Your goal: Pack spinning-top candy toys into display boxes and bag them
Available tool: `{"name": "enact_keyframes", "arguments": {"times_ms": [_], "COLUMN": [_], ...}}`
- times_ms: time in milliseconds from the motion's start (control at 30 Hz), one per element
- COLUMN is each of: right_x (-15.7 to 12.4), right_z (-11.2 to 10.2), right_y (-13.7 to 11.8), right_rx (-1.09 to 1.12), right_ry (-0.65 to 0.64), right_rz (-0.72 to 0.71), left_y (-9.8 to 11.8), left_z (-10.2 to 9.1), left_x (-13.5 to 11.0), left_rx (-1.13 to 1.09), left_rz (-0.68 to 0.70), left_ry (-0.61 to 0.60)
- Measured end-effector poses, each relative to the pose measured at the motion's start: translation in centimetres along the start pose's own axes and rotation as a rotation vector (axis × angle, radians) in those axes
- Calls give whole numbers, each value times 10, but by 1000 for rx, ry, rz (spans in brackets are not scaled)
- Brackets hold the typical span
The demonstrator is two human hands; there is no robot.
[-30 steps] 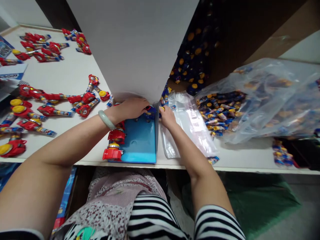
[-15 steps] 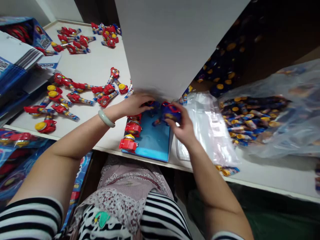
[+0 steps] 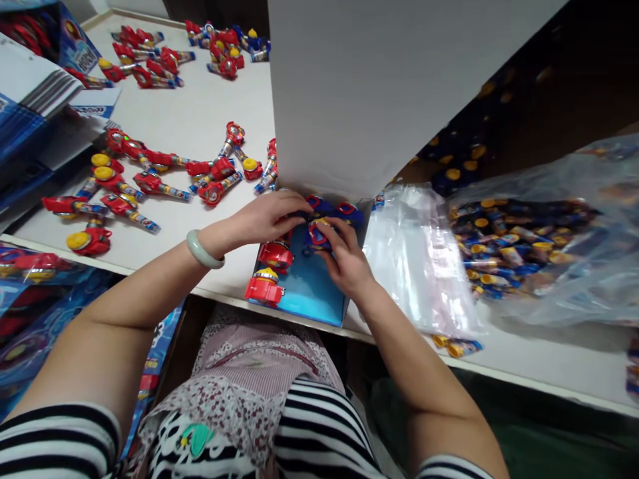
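Note:
In front of me is an open box with a bright blue inside [image 3: 314,293]. Red plastic toys [image 3: 265,287] with yellow domes are lined up along its left side. My right hand [image 3: 351,263] grips a blue plastic toy [image 3: 314,236] with red and yellow parts, low over the box. At the box's far end my left hand [image 3: 274,216], with a pale bangle on the wrist, has thumb and fingertips closed at another blue toy [image 3: 315,202], partly hidden by the fingers. A third blue toy [image 3: 348,210] lies at the far right of the box.
A tall white panel [image 3: 379,86] rises behind the box. Red toys with printed tubes [image 3: 217,189] lie scattered on the left of the table. To the right are clear plastic bags [image 3: 409,259] and a large bag of small yellow-capped tubes [image 3: 509,246]. Cartons [image 3: 30,106] stand far left.
My right hand has moved left and slightly down with a blue toy, closer to my left hand. The left hand stays at the far end of the box.

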State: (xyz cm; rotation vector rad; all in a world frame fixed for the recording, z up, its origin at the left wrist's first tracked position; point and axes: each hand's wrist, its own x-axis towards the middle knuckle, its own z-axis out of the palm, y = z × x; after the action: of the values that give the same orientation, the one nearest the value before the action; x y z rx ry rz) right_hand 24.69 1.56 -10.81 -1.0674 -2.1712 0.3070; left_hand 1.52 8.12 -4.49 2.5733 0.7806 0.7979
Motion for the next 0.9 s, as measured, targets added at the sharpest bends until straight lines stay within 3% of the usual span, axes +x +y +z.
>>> {"name": "enact_keyframes", "arguments": {"times_ms": [133,233,300,367,400,433,533,633,733,900], "right_x": [-5,-4,-3,-1,0,3,22,54,84,102], "right_z": [8,-15,-41,-65,-72,-75,-63,-44,-39,-44], "right_y": [-13,-7,16,50,68,84,119,132,138,148], "right_rx": [38,46,34,-30,-81,-117,-101,-127,-187,-252], "right_ry": [-101,-81,79,262,278,205,-24,42,134,-67], "right_rz": [157,144,210,411,523,608,654,662,727,807], "left_y": [4,10,14,15,14,13,9,8,12,19], "left_z": [-1,2,5,8,10,12,15,17,17,20], "left_x": [-1,1,3,6,7,8,7,3,-1,0], "left_rx": [-40,-59,-56,-51,-49,-45,-21,6,41,40], "left_rz": [14,8,2,-6,-8,-12,-38,-71,-102,-117], "left_ry": [-22,-95,-155,-198,-214,-226,-258,-259,-244,-217]}}
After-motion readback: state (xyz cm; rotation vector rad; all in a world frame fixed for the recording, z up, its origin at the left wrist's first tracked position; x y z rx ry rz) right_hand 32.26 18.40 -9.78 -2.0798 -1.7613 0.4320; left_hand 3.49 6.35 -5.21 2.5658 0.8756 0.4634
